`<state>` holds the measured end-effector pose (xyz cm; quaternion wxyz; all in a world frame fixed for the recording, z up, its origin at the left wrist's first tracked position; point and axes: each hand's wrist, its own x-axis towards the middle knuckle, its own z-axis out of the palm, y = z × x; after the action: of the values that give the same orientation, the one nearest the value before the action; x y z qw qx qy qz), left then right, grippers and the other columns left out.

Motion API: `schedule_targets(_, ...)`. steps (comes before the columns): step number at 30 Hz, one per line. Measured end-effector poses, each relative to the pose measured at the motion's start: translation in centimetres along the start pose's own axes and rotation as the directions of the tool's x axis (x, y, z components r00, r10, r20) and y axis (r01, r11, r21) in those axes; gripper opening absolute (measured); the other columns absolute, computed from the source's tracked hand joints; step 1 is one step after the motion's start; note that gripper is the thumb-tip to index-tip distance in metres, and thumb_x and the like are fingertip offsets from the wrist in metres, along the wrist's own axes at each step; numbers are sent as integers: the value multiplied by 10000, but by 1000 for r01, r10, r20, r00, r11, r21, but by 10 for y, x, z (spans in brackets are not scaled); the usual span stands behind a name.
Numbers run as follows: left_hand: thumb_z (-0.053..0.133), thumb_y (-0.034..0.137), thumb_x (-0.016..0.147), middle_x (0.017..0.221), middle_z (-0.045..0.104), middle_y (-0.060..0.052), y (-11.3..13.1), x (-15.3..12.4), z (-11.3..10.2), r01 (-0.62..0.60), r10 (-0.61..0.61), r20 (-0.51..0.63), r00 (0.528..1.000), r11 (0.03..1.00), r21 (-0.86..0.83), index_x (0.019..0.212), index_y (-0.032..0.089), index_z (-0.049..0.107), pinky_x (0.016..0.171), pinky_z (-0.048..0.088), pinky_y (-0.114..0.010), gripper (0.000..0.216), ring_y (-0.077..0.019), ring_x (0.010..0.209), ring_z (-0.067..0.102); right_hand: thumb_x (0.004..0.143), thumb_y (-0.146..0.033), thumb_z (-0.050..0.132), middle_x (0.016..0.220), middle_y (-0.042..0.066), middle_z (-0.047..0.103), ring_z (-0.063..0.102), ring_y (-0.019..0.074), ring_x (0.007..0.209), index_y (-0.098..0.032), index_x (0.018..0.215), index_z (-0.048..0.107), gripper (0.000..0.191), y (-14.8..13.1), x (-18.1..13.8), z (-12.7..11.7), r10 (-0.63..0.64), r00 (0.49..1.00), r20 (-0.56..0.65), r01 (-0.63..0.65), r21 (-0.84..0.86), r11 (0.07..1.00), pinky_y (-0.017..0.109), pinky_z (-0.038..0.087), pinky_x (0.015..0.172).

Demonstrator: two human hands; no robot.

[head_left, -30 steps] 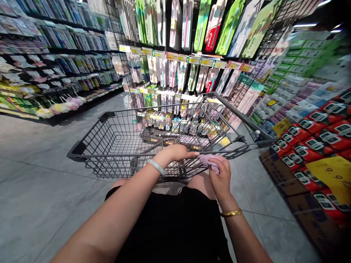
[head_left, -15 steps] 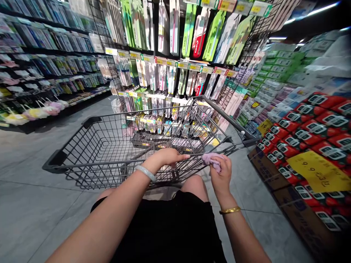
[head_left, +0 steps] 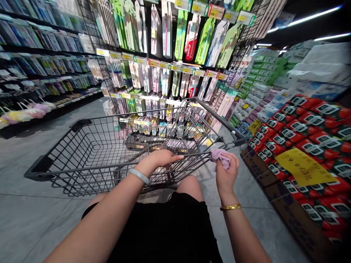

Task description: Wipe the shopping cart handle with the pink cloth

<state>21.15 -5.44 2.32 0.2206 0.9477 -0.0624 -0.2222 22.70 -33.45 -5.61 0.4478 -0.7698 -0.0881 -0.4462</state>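
Store aisle: one cart (head_left: 82,146), one cloth (head_left: 221,157).

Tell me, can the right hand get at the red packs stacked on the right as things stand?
Probably yes. The right hand, holding a lilac cloth by the cart's rim, has open floor between it and the red packs. The cloth occupies its fingers, though.

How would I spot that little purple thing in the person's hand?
Find the grey wire shopping cart in the aisle. At its near rail, the right hand presses a crumpled lilac cloth against the bar. It is the only soft, pale purple thing there; everything around is metal wire.
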Motion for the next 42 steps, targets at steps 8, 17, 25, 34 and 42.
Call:
schedule_targets(8,208,903,742,751,760,-74,0,-1,-1,21,-21,-8,1000,1000,1,987,193,706,807,454,-349,901,-283,865,685,808,-165,519,1047,64,555,544,229,1031,-221,958,632,196,19,-75,29,29,948,318,-30,-2,1000,434,479,934)
schedule_targets(17,233,900,741,734,756,-75,1,0,0,5,-5,-13,1000,1000,-7,957,186,723,808,450,-337,893,-288,903,681,823,-160,560,1183,85,478,493,224,1153,-222,1037,622,232,-31,-26,27,-87,990,113,79,72,994,440,429,1008)
schedule_targets(25,225,894,749,750,759,-68,2,2,0,12,-12,-17,1000,1000,23,798,200,701,784,451,-323,843,-266,871,681,712,-31,489,1051,66,571,545,212,1026,-231,945,666,354,-11,-145,66,-64,809,584,-12,125,992,385,484,920)
schedule_targets(34,168,901,745,930,754,-94,-3,6,2,-34,45,-96,994,992,118,905,212,731,752,457,-334,904,-280,884,673,784,-97,543,1202,84,502,483,240,1187,-252,1054,642,326,-48,-89,64,-162,879,448,67,220,973,457,422,1045)
schedule_targets(42,146,917,725,1065,734,-117,-8,6,4,-46,59,-93,994,990,133,1020,224,732,831,474,-366,954,-309,993,665,760,-60,523,1173,79,536,521,231,1145,-253,1055,643,372,-36,-114,55,-138,844,518,10,242,970,432,468,998)
